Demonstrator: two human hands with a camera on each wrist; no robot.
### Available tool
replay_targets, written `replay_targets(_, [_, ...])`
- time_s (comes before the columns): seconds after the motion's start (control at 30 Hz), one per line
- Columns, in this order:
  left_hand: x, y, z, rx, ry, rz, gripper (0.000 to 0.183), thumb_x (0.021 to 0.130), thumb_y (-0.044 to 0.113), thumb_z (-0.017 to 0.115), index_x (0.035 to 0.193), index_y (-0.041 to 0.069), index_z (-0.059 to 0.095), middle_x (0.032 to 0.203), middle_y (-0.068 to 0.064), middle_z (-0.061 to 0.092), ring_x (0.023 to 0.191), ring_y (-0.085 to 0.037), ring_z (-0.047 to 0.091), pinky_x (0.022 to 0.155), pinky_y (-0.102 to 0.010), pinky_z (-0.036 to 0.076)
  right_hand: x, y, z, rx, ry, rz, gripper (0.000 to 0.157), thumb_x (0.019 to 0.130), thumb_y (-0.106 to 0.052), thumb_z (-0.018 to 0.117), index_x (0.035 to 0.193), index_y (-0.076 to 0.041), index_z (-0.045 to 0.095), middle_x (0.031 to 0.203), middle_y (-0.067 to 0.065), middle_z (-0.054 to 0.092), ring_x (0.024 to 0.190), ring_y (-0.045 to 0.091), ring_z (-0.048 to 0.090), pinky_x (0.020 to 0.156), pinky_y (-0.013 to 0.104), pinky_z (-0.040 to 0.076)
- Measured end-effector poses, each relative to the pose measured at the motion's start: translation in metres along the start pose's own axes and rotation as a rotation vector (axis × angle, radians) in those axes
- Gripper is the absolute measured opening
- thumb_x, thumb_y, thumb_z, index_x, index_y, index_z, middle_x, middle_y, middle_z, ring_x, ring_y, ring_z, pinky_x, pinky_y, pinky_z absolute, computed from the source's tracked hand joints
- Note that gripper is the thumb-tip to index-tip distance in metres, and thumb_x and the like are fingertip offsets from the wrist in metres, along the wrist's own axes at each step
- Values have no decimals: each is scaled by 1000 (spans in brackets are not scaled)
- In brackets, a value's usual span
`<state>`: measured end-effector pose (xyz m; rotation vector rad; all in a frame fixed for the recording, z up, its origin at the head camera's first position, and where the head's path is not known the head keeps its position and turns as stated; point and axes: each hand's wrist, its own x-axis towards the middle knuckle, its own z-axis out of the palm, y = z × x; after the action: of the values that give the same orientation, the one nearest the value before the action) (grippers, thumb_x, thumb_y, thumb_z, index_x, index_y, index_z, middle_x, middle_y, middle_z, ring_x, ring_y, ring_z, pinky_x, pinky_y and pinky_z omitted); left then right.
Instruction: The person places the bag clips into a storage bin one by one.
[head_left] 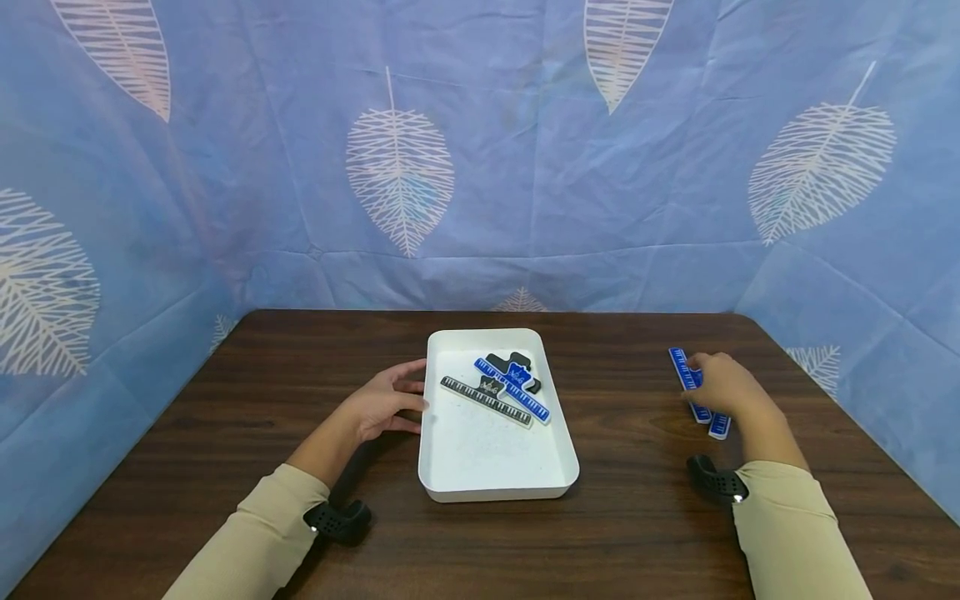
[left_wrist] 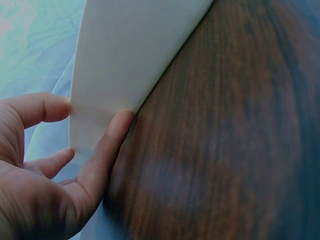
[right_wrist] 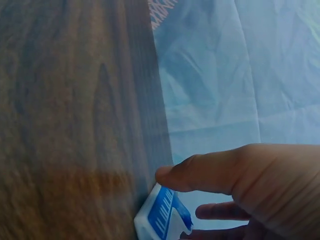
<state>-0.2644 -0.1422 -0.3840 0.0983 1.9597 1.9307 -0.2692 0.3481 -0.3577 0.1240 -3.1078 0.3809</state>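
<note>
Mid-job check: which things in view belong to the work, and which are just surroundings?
Probably the job:
- white tray, touched by the left hand
- blue clip and black clip in it
- blue clips outside it, at the right hand

Surroundings:
- wooden table
- leaf-patterned cloth
- black wristbands

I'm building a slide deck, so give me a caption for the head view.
Left hand touching a tray of clips, right hand at blue clips on the table.
</note>
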Motion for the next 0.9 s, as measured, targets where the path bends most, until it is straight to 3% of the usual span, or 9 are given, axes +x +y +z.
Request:
replay_targets(0.43, [-1, 2, 0, -5, 1, -3, 80, 83, -10, 62, 153, 13, 30, 137, -27, 42, 96, -32, 64, 72, -47, 59, 5, -3, 8, -7, -45, -3, 65, 81, -14, 73, 130, 17, 45, 120, 46, 42, 103, 57, 50, 80, 66, 48])
replay_targets(0.63, [-2, 3, 1, -2, -3, -3, 80, 84, -11, 62, 153, 12, 29, 138, -27, 42, 96, -31, 64, 72, -47, 59, 7, -8, 7, 29, -37, -57, 66, 78, -12, 75, 131, 14, 47, 124, 43, 44, 107, 56, 49, 85, 67, 45])
replay_targets(0.77, [-2, 3, 0, -5, -4, -1, 80, 83, -11, 62, 153, 12, 30, 137, -27, 42, 94, -31, 64, 71, -47, 59, 8, -10, 8, 49, -58, -69, 68, 82, -15, 73, 136, 14, 42, 125, 43, 44, 111, 58, 46, 88, 68, 43])
replay_targets(0.9, [-1, 2, 0, -11, -4, -1, 81, 83, -11, 62, 153, 12, 30, 137, -27, 42, 94, -31, 64, 71, -47, 59, 8, -11, 9, 40, -88, -64, 61, 86, -16, 70, 135, 11, 46, 127, 43, 45, 115, 60, 44, 90, 69, 41])
